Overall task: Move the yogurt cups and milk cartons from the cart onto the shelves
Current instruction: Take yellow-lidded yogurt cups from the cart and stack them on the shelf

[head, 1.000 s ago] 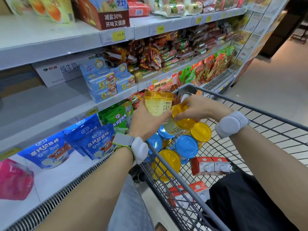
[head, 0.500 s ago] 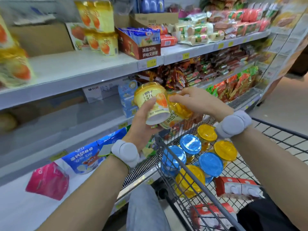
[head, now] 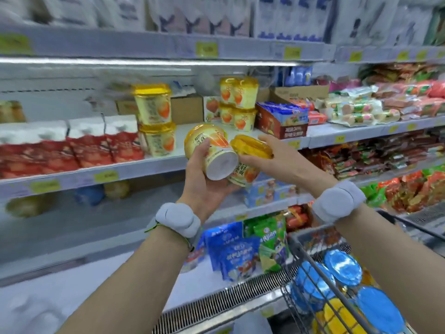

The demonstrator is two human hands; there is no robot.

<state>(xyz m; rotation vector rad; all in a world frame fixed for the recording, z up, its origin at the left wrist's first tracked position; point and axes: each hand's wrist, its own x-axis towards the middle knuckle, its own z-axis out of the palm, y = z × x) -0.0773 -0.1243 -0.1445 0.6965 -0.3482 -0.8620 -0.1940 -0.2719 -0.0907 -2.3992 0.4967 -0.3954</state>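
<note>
yellow yogurt cups (head: 212, 150) gripped, one in each hand: left (head: 207, 186), right (head: 277, 160).

Your arms are bare right up to the bottom of the frame, no sleeves showing at all. You've got a chunky pale grey band on each wrist, the left wristband (head: 178, 220) and the right wristband (head: 338, 201), both with a rounded, puffy pod on top. There's also a thin green cord (head: 151, 228) poking out beside the left one. No rings on your left hand (head: 207, 186) or right hand (head: 279, 160).
</note>
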